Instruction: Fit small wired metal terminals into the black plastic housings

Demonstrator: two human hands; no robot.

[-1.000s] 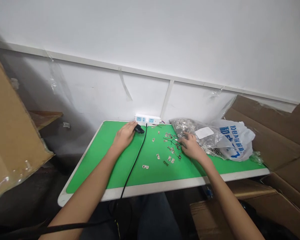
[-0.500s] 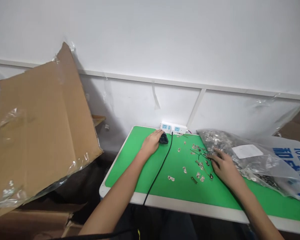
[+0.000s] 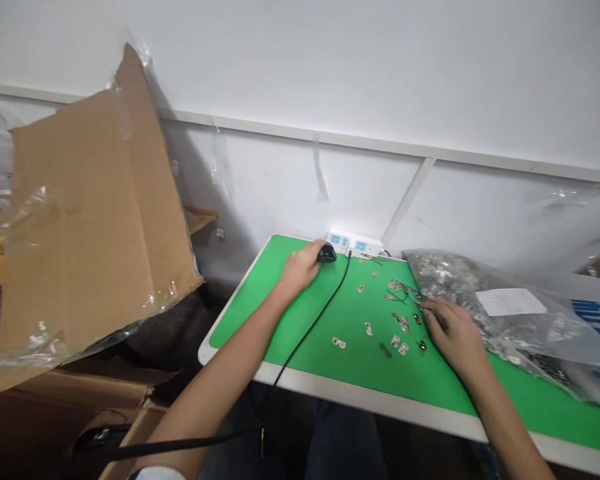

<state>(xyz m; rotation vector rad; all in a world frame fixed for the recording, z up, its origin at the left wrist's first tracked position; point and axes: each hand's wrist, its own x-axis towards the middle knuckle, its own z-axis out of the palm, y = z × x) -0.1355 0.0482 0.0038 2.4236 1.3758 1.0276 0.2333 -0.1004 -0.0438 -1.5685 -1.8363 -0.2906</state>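
Several small metal parts (image 3: 403, 349) lay loose on the green tabletop (image 3: 250, 287), seemingly being picked through by the right hand (image 3: 455, 330).
Palm down, that hand reached inward beside the clear bag (image 3: 440, 273), fingers curled near thin wires (image 3: 397, 297); whether it gripped anything, I couldn't tell. The left hand (image 3: 303, 268), arm outstretched, had closed around a black object (image 3: 327, 253). The next move seemed to call for a fine fingertip pinch.

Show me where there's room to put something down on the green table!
Bare green lies between the left forearm and the black cable, and along the white front edge, nearer than the metal pieces. It's crowded around the right hand, with metal pieces and the plastic bag.
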